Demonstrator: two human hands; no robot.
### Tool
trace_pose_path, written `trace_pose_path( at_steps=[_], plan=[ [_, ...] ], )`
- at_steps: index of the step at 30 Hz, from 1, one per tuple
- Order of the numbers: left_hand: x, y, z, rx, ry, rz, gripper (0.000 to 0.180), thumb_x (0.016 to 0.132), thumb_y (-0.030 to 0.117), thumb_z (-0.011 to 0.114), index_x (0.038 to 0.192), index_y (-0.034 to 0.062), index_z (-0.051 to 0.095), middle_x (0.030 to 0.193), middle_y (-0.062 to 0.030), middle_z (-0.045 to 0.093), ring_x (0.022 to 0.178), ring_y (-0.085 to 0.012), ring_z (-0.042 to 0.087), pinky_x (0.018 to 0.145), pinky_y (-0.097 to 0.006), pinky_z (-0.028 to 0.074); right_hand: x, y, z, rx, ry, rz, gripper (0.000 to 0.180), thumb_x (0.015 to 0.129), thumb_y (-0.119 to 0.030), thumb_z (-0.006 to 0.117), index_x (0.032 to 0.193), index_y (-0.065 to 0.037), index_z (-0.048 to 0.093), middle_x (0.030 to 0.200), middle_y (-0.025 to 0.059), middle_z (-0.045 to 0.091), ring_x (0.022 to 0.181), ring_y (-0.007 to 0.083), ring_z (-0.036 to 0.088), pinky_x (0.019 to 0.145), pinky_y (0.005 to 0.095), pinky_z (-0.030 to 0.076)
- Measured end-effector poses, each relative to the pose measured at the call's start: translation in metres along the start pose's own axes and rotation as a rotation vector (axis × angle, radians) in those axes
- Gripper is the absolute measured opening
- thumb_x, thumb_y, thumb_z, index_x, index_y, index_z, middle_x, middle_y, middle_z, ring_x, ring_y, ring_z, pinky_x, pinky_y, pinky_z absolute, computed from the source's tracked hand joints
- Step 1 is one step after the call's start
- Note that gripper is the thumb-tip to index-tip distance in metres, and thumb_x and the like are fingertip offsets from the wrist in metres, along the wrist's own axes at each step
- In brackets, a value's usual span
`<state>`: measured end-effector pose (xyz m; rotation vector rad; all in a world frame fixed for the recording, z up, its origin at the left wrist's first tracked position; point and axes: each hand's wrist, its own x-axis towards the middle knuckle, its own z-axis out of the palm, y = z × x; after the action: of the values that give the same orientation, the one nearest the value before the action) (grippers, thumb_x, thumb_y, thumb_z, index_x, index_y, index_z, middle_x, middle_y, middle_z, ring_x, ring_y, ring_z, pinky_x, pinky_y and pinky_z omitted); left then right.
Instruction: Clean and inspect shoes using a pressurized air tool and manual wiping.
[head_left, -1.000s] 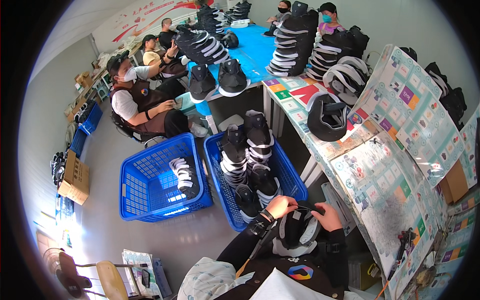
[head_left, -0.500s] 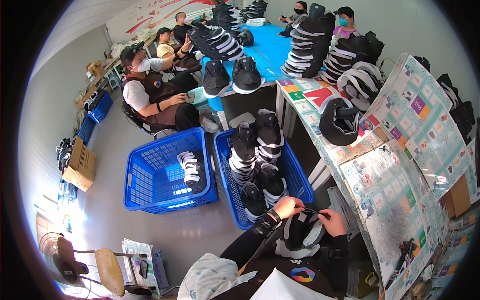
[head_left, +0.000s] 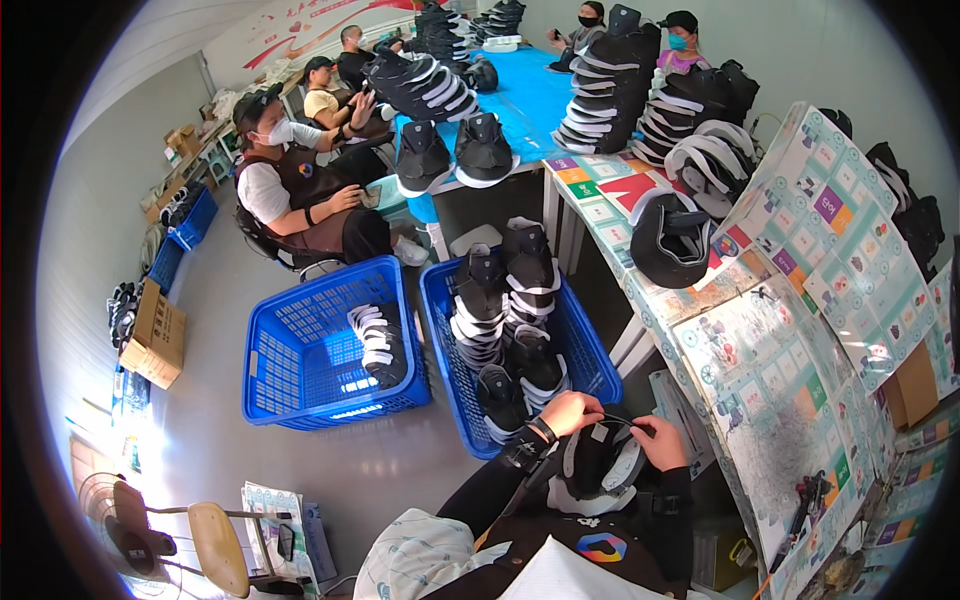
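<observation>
If you scan from the left wall, there's a cardboard box [head_left: 152,333] on the floor, a fan [head_left: 128,518] and a wooden stool [head_left: 218,548] down in the corner, then a seated person in a cap and brown apron [head_left: 290,190] working at the blue table [head_left: 520,95]. Next come two blue baskets: the left basket [head_left: 300,360] has just a small stack of shoe pieces, while the right basket [head_left: 580,345] is packed with black-and-white shoe uppers.

Right below that, the wearer's left hand [head_left: 570,412] and right hand [head_left: 662,443] are both on one black shoe upper [head_left: 598,468] resting in the lap. Each hand is pinched shut on a thin black lace or cord [head_left: 618,422] stretched between them across the top of the upper.

My guess is this is the lacing or cord-fitting step, somewhere in the middle of it. The next bit looks like it needs the cord kept taut and fed in cleanly, with the upper held steady against the lap.

Further right is the table covered in patterned paper [head_left: 780,370], with another dark upper [head_left: 668,240] sitting on it.
</observation>
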<state>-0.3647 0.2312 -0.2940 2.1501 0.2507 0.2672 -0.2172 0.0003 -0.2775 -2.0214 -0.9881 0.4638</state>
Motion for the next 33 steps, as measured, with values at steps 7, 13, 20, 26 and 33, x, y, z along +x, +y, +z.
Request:
trace_pose_path(
  at_steps=[7,13,20,26,33],
  plan=[
    [0.0,-0.005,0.003,0.007,0.03,0.049,0.02,0.089,0.023,0.077,0.098,0.0058,0.079,0.085,-0.0141,0.076,0.075,-0.0316,0.073,0.069,-0.038,0.057,0.0,-0.002,0.0,-0.014,0.0,0.015,0.024,0.09,-0.018,0.078,0.107,-0.001,0.074,0.1,0.0162,0.073,0.093,0.0327,0.072,0.081,0.0386,0.056],
    [-0.001,-0.006,0.004,0.011,0.033,0.024,0.02,0.089,0.024,0.077,0.098,0.0065,0.08,0.086,-0.0134,0.077,0.077,-0.0307,0.074,0.07,-0.038,0.057,-0.001,-0.004,0.0,-0.021,0.008,0.011,0.024,0.09,-0.018,0.078,0.106,0.0,0.074,0.1,0.0163,0.073,0.093,0.033,0.072,0.081,0.0388,0.056],
    [-0.001,-0.009,0.005,0.015,0.04,0.025,0.021,0.09,0.025,0.077,0.098,0.0067,0.08,0.086,-0.0126,0.077,0.077,-0.03,0.074,0.071,-0.037,0.057,0.0,-0.01,-0.001,-0.011,-0.001,0.016,0.023,0.09,-0.017,0.078,0.106,-0.001,0.074,0.1,0.0162,0.073,0.092,0.0327,0.072,0.081,0.0385,0.056],
    [-0.001,-0.004,0.002,-0.001,0.021,-0.007,0.02,0.089,0.027,0.075,0.096,0.0082,0.079,0.088,-0.0137,0.077,0.083,-0.0336,0.074,0.075,-0.041,0.058,0.0,-0.007,0.0,0.003,0.017,0.004,0.023,0.09,-0.017,0.078,0.106,-0.001,0.074,0.101,0.0166,0.073,0.094,0.0335,0.072,0.083,0.0392,0.056],
    [-0.001,-0.004,0.008,0.004,0.018,0.025,0.02,0.089,0.024,0.078,0.097,0.0065,0.08,0.086,-0.0128,0.077,0.076,-0.0301,0.074,0.07,-0.038,0.057,-0.007,-0.041,-0.01,-0.326,0.078,-0.056,0.064,0.083,-0.023,0.084,0.138,-0.005,0.059,0.139,0.0211,0.057,0.132,0.0398,0.054,0.108,0.0512,0.044]
  ],
)
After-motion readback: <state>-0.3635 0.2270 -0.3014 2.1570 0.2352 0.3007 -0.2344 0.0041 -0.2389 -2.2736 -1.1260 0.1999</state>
